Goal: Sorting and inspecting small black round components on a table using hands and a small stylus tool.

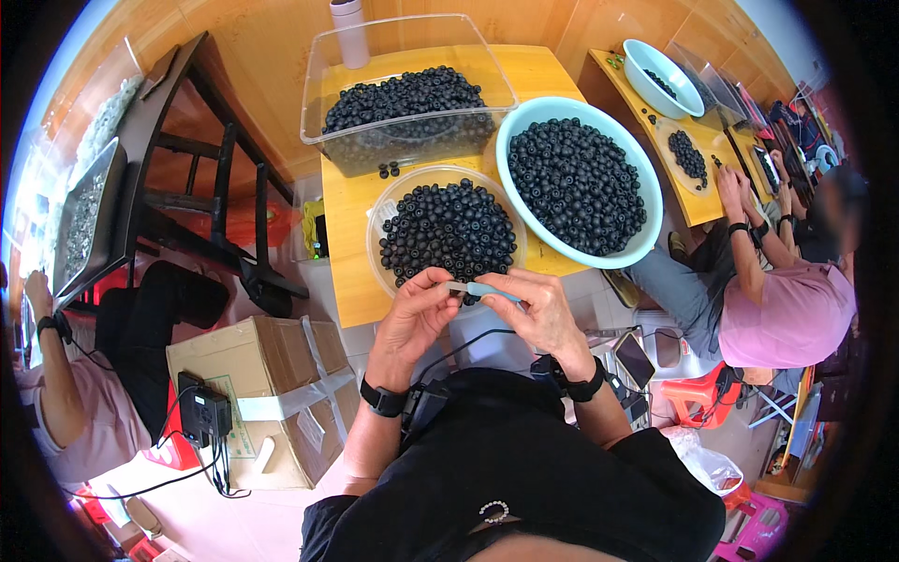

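- Nearest, the left hand (417, 314) has its fingers closed in a pinch on a small dark piece (457, 292), likely a bead, mostly hidden by the fingers
- Just beside it, the right hand (543, 309) has its thumb and fingers shut around the blue handle of a thin tool (485, 289), whose grey end reaches the left fingertips; this one piece looks to be in mid-work
- Just beyond the hands, a round clear tray (376, 258) holds a pile of black beads on the yellow bench (349, 290)
- To the right, a pale blue basin (655, 201) is heaped with similar beads
- Behind the tray, a few loose beads (389, 170) lie on the bench, near a clear box (314, 126) with a thick layer more
- Judging by these piles, plenty seems left, but finished and unfinished beads look alike, so I cannot tell which pile is done
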Demonstrator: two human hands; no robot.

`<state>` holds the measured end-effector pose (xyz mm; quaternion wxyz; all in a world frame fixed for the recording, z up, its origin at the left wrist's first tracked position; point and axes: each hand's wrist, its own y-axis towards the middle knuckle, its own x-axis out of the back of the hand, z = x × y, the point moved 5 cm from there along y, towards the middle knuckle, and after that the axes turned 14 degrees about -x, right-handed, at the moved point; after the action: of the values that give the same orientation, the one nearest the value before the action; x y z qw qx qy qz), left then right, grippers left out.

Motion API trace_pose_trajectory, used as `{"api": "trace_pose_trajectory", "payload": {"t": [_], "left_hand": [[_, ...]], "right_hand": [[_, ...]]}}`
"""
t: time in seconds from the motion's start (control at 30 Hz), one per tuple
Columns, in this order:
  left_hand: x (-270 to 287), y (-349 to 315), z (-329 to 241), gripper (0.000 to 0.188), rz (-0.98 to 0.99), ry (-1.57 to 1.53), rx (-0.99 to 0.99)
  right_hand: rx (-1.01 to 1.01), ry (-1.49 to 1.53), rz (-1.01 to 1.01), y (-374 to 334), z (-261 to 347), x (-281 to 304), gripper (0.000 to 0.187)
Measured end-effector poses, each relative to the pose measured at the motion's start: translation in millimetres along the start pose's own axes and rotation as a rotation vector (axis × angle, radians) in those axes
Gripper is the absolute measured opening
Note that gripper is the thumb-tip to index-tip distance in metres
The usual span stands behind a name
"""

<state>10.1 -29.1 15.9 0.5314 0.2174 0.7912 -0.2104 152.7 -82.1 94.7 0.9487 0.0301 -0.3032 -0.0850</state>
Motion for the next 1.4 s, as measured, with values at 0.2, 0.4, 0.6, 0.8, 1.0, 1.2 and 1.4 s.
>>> {"api": "trace_pose_trajectory", "payload": {"t": [0.2,0.4,0.6,0.8,1.0,1.2,1.4], "left_hand": [[-1,1,3,0.014,0.014,0.039,0.007],[11,-1,9,0.019,0.023,0.216,0.020],[10,-5,12,0.019,-0.015,0.269,0.049],[20,1,-37,0.017,-0.177,0.547,-0.207],[32,0,-72,0.017,-0.247,0.761,-0.411],[32,28,-56,0.015,-0.145,1.198,-0.381],[4,62,-19,0.020,0.020,1.684,-0.535]], "right_hand": [[-0.063,-0.032,-0.005,0,-1,7,0.022],[0.015,-0.025,0.090,1,11,-8,0.032],[0.018,0.000,0.041,2,0,-8,0.028],[-0.146,-0.063,-0.368,35,-30,55,0.024],[-0.362,-0.145,-0.430,30,-50,72,0.022],[-0.364,-0.148,-0.488,21,-60,68,0.018],[-0.377,-0.146,-0.508,25,-65,69,0.015]]}}
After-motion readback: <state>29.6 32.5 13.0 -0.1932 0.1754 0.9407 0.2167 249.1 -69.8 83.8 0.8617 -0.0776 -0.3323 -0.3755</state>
